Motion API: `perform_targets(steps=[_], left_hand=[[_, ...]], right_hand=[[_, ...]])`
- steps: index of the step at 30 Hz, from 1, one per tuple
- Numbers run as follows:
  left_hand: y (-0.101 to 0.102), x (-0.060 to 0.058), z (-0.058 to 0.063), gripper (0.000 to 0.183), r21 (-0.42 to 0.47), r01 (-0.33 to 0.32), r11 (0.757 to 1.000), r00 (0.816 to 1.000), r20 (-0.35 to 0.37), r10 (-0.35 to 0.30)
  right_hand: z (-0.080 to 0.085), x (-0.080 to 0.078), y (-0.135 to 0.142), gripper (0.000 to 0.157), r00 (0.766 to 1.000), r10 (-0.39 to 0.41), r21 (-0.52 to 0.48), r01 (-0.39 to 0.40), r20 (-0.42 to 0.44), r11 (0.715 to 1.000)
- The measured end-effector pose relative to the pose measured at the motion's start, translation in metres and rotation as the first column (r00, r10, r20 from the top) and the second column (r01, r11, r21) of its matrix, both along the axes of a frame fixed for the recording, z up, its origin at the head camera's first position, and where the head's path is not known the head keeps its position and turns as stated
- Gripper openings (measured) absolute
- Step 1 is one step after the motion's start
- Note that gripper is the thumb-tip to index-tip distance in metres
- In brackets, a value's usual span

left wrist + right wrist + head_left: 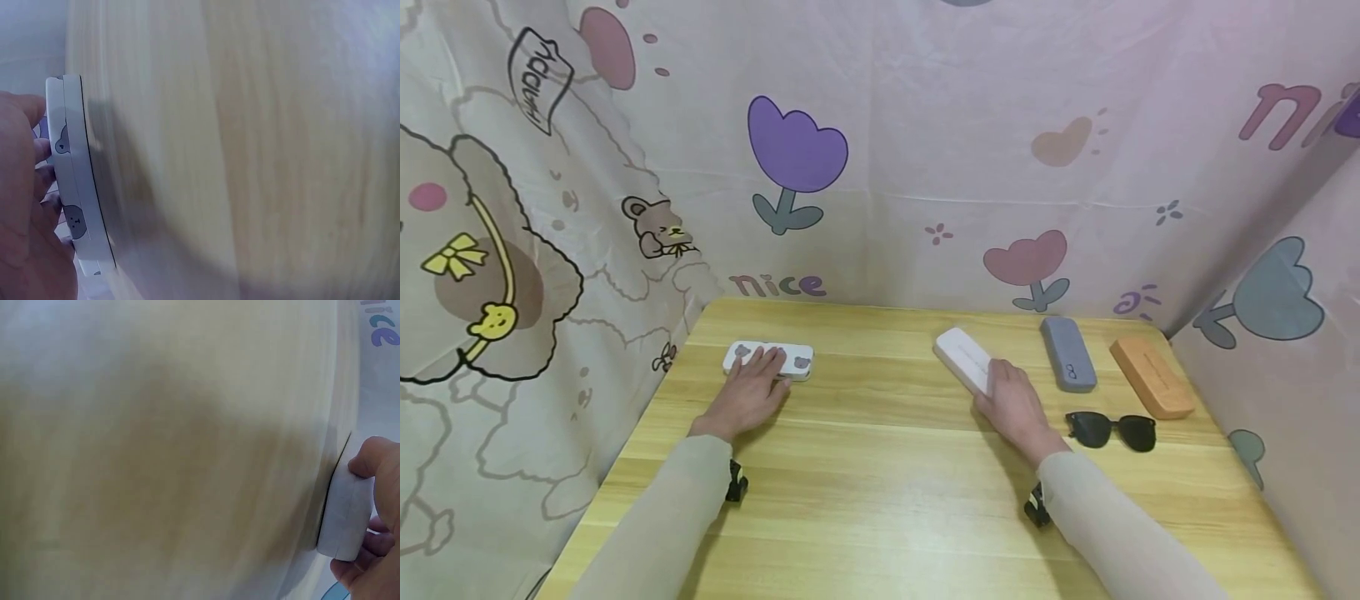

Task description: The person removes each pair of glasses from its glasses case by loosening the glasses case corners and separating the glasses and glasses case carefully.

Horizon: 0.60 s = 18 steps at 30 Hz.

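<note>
On the left of the table lies a white glasses case with grey bear prints. My left hand rests over its top with the fingers stretched out; the left wrist view has the same bear-print case side-on, beside the fingers. Further right, a plain white glasses case lies at a slant. My right hand grips its near end. Seen from the right wrist, the thumb is on one side of this white case and the other fingers are on the far side, partly hidden.
A grey-blue glasses case and an orange one lie at the back right of the wooden table. Black sunglasses lie in front of them, close to my right forearm. Printed curtains hang behind and at both sides.
</note>
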<state>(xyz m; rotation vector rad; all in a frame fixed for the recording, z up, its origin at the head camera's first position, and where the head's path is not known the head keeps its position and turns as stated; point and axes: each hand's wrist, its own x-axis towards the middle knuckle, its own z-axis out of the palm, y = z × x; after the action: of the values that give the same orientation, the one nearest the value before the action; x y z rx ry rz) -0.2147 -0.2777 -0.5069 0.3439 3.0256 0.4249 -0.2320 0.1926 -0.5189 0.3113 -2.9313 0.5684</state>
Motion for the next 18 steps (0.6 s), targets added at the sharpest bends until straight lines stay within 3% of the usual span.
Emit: perform_targets(steps=[9,14,18], left_hand=[[0.007,-0.002,-0.001,0.062,0.011,0.008,1.000,1.000,-0.029,-0.008],[0.019,-0.002,0.000,0.061,0.031,0.022,0.999,0.999,-0.048,-0.020],[0.033,-0.002,0.000,0.062,0.039,0.055,0.998,0.996,-0.078,-0.052]], right_hand=[[0.001,0.011,-0.001,0.062,0.994,0.112,0.003,-0.112,-0.014,0.994],[-0.002,0.013,-0.002,0.057,0.986,0.160,0.005,-0.160,-0.047,0.987],[-0.002,0.017,-0.002,0.070,0.983,0.182,0.019,-0.182,-0.010,0.983]])
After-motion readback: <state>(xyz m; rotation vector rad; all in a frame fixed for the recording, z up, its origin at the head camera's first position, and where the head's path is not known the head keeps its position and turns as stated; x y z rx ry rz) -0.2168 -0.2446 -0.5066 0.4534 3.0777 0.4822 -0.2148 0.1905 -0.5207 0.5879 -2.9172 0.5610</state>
